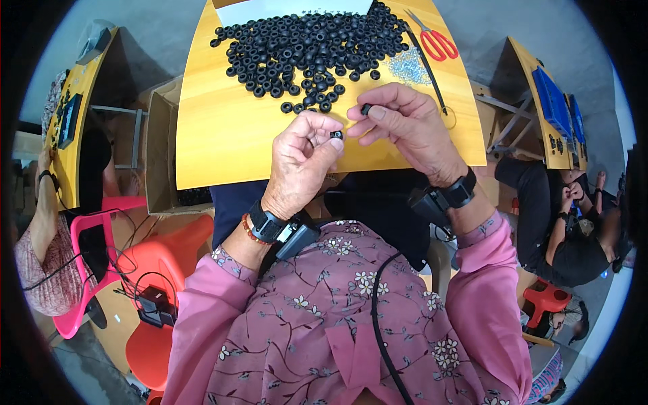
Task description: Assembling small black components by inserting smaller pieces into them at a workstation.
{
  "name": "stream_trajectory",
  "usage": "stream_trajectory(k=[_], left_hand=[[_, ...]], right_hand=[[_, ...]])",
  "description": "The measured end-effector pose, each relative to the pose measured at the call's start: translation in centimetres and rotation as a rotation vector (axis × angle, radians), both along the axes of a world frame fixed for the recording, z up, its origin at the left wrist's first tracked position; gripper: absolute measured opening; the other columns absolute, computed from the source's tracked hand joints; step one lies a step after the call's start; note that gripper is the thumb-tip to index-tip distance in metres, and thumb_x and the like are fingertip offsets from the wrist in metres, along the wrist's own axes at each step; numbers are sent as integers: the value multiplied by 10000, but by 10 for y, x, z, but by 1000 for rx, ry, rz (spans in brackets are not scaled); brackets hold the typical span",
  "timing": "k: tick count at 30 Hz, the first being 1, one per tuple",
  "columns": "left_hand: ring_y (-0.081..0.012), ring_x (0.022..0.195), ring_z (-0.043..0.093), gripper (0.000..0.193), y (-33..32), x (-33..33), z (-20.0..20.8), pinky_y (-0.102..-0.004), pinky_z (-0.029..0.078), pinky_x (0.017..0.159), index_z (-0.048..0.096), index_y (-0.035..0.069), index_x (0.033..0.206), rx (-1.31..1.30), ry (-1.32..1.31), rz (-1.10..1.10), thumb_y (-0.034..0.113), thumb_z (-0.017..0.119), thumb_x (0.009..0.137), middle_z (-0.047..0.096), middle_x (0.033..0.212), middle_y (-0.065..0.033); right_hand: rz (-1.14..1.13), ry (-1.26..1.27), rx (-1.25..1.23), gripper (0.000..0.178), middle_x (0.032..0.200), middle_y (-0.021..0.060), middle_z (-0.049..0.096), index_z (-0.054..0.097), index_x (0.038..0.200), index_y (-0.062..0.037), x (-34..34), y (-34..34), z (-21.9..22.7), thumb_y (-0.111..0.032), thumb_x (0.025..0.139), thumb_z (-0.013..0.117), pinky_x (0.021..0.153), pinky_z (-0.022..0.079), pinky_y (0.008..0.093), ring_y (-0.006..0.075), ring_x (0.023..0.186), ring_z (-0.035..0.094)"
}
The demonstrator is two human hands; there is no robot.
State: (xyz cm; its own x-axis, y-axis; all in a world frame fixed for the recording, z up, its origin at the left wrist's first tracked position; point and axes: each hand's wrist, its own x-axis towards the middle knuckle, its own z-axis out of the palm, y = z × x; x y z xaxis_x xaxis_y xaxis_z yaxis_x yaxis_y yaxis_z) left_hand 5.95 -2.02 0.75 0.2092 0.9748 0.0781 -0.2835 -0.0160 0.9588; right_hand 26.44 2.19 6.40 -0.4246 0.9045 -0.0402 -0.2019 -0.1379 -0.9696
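My left hand (297, 162) is closed in a pinch over the near part of the yellow table (223, 158). Between its thumb and fingertip sits a small black piece (336, 135) with a shiny spot on top. Slightly higher and to the right, my right hand (420, 133) pinches a small round black piece (366, 109), its other fingers loosely bent. The two pieces are apart. Beyond my hands spreads a heap of round black pieces with holes (304, 50), several lying loose at its near edge.
Right of the heap are a pile of small clear bits (410, 66), a black strip (426, 67) and red-handled scissors (439, 46). A white box (290, 9) stands at the far edge. A cardboard box (160, 148) is at the table's left. Other people sit at side tables.
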Motion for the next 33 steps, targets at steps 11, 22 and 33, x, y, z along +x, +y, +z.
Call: stream_trajectory(k=[11, 22, 33], left_hand=[[-71, 767, 628, 167, 1, 2, 2, -217, 534, 635, 587, 21, 1110, -21, -75, 6, 18, 641, 952, 678, 957, -42], [-71, 740, 627, 147, 1, 0, -1, -207, 522, 606, 584, 26, 1080, -43, -60, -9, 46, 658, 954, 669, 917, -32], [-74, 745, 633, 148, 1, 0, -3, -207, 519, 600, 602, 28, 1101, -46, -36, -5, 48, 651, 962, 676, 921, -34]], right_hand=[[-10, -311, 273, 181, 955, 33, 702, 723, 1098, -6, -11, -15, -2, -22, 922, 681, 715, 519, 220, 81, 810, 641], [-8, -337, 324, 169, 962, 46, 710, 719, 1078, 11, -15, -13, -6, -4, 914, 685, 761, 538, 238, 101, 868, 672], [-25, -461, 488, 158, 848, 44, 663, 728, 1031, -19, -13, -11, -7, 19, 885, 682, 678, 496, 251, 103, 772, 623]])
